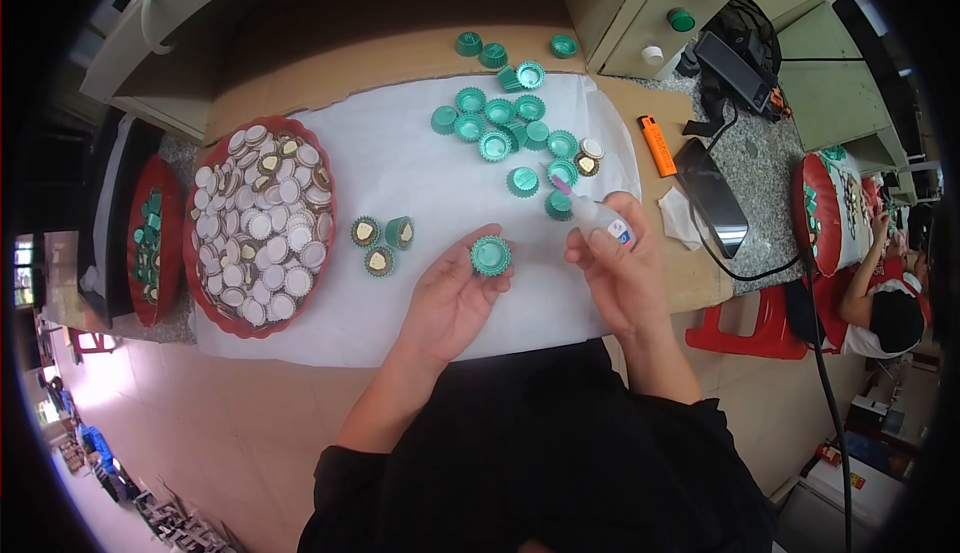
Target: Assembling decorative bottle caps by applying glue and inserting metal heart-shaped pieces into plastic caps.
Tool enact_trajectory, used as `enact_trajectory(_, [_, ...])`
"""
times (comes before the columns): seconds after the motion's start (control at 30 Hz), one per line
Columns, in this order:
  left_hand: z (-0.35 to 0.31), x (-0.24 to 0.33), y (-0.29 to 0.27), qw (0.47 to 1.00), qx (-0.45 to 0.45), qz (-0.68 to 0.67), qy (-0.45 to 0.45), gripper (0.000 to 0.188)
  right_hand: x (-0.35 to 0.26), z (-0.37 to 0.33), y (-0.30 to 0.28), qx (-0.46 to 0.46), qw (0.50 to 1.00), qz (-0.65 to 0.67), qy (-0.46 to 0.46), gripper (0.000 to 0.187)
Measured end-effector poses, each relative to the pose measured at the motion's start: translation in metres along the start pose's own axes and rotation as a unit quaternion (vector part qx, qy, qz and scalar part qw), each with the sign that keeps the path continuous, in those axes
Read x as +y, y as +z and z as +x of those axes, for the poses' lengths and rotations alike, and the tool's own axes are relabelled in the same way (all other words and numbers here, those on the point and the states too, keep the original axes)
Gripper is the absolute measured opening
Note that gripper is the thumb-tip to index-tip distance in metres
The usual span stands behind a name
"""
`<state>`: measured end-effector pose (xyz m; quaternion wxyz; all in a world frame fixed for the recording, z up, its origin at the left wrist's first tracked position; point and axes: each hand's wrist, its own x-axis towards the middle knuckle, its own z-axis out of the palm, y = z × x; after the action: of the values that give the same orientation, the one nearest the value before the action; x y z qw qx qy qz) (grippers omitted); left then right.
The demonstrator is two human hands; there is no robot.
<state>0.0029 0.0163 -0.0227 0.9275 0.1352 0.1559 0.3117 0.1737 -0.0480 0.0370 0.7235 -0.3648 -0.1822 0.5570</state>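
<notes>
My left hand (455,298) holds a green fluted cup (490,255) between its fingers, the cup's open side facing up. In my right hand (622,268) is a small translucent squeeze bottle (597,217) with a pinkish nozzle, tilted toward the left. Its tip lies over the loose green cups (499,111) spread across the white sheet (400,143). Left of my left hand sit two round pieces with pale centres (379,261) and an upturned green cup (399,233). Another such piece (588,164) lies beside a white disc near the right-hand cups.
A red tray (322,298) heaped with white discs stands at left, with a second red tray (143,303) of green pieces beyond it. An orange lighter (657,145) and a dark phone (712,198) lie right. Another person (880,303) sits far right near a red stool (750,331).
</notes>
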Motion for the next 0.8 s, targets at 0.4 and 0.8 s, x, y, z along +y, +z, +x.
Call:
enact_trajectory(0.4, [-0.005, -0.001, 0.006, 0.994, 0.006, 0.106, 0.004, 0.035, -0.044, 0.028, -0.043, 0.068, 0.961, -0.266, -0.031, 0.02])
enact_trajectory(0.8, [-0.005, -0.002, 0.007, 0.995, -0.001, 0.101, 0.003, 0.034, -0.024, 0.065, -0.03, 0.134, 0.586, -0.791, -0.115, 0.036])
